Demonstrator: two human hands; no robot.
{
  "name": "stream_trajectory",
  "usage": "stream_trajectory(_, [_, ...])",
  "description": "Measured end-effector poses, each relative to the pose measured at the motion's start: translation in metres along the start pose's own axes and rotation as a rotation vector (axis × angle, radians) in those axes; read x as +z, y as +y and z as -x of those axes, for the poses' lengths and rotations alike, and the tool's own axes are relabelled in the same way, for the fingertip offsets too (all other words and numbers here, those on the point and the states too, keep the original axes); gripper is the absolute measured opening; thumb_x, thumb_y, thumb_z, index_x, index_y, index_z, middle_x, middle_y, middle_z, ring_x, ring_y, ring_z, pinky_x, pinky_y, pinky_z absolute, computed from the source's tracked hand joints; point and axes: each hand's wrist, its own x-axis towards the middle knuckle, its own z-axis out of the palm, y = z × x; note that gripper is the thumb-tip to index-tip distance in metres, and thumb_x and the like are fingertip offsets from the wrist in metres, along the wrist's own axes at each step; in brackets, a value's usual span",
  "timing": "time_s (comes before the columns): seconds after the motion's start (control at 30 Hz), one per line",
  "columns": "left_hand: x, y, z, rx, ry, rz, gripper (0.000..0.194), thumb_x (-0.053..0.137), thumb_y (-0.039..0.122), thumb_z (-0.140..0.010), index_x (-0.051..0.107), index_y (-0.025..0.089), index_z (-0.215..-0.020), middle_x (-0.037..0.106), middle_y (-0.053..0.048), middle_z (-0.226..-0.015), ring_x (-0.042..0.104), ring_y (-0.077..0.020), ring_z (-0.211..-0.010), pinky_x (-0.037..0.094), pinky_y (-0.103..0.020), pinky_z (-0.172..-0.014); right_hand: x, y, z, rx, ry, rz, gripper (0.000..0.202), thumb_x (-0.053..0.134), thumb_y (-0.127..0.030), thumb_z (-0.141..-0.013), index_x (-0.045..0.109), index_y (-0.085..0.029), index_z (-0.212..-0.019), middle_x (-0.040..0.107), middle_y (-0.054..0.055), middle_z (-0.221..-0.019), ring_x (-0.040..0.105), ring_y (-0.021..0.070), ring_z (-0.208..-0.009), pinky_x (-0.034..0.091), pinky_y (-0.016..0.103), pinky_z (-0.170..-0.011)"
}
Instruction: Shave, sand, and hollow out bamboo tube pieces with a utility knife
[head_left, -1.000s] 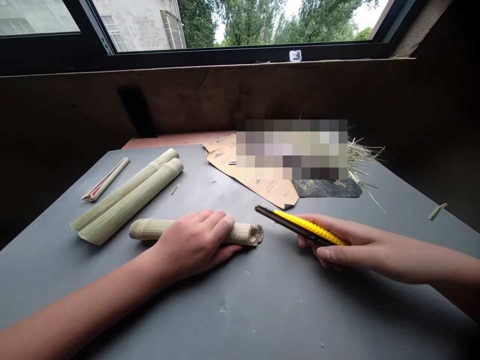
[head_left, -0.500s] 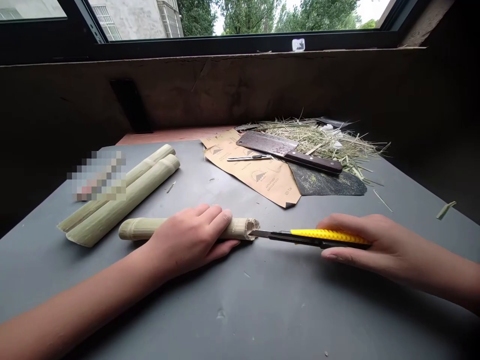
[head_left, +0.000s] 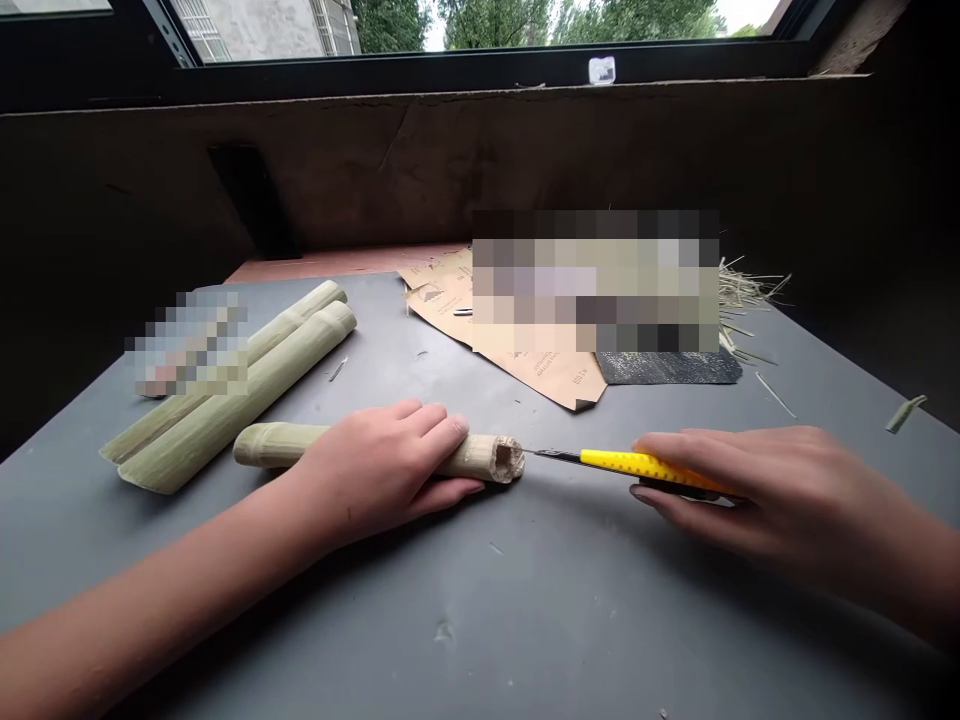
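Head view, looking down on a grey table (head_left: 525, 620). Left hand (head_left: 382, 470) wrapped over a short bamboo tube (head_left: 487, 458), fingers closed across the top, thumb side hidden beneath; only the hollow open end showing past the fingertips and a knotted stub out behind the wrist. Right hand (head_left: 757, 480) closed around a yellow utility knife (head_left: 637, 465), most of the handle buried in the palm, blade tip just short of the tube's open end, gap narrow, contact not seen. Beyond the left grip, two long split bamboo halves (head_left: 240, 395) lying side by side, partly masked by a blurred patch, so whatever sits there unreadable. Beyond the knife, brown paper sheets (head_left: 525, 360) and a dark sanding sheet (head_left: 675, 368), upper parts lost under a second blurred block. Off past that, dry grass shavings (head_left: 742, 295), only the fringe showing. Far from the right grip, a small green sliver (head_left: 905, 412) near the table edge.
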Motion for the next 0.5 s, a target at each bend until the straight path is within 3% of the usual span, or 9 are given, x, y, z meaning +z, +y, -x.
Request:
stream_trajectory(0.1, [-0.002,0.0,-0.003,-0.015,-0.035,-0.009,0.037,0.043,0.054,-0.099,0.058,0.02,-0.094,0.062,0.0,-0.079,0.06,-0.0178,-0.069,0.037,-0.03,-0.053,-0.003,-0.006,0.003,-0.055,-0.043,0.13,0.027,0.053,-0.045,-0.094,0.073,-0.028,-0.099,0.071,0.005,-0.073,0.053,0.0196,-0.049,0.035,0.035,-0.051])
stream_trajectory(0.2, [-0.004,0.0,-0.004,-0.022,-0.089,-0.029,0.038,0.041,0.055,-0.1,0.056,0.021,-0.091,0.061,0.0,-0.077,0.06,-0.0174,-0.066,0.033,-0.03,-0.05,-0.003,-0.007,0.004,0.014,-0.051,0.181,0.03,0.05,-0.052,-0.093,0.071,-0.03,-0.093,0.066,0.004,-0.065,0.048,0.0187,-0.045,0.029,0.034,-0.046])
stream_trajectory(0.33, [-0.003,-0.001,-0.002,0.006,-0.044,-0.067,0.04,0.037,0.056,-0.101,0.054,0.021,-0.089,0.059,0.001,-0.075,0.059,-0.0171,-0.06,0.032,-0.031,-0.049,-0.002,-0.001,0.004,0.119,-0.158,0.107,0.038,0.048,-0.064,-0.091,0.066,-0.03,-0.087,0.051,-0.001,-0.053,0.039,0.0161,-0.044,0.026,0.03,-0.044])
stream_trajectory(0.5, [0.0,-0.002,-0.002,0.036,-0.03,-0.086,0.039,0.038,0.056,-0.101,0.053,0.021,-0.088,0.059,0.001,-0.074,0.058,-0.0163,-0.06,0.03,-0.03,-0.049,-0.003,0.004,0.001,0.196,-0.268,0.016,0.042,0.047,-0.065,-0.091,0.062,-0.027,-0.083,0.046,-0.003,-0.054,0.036,0.0138,-0.046,0.025,0.027,-0.045])
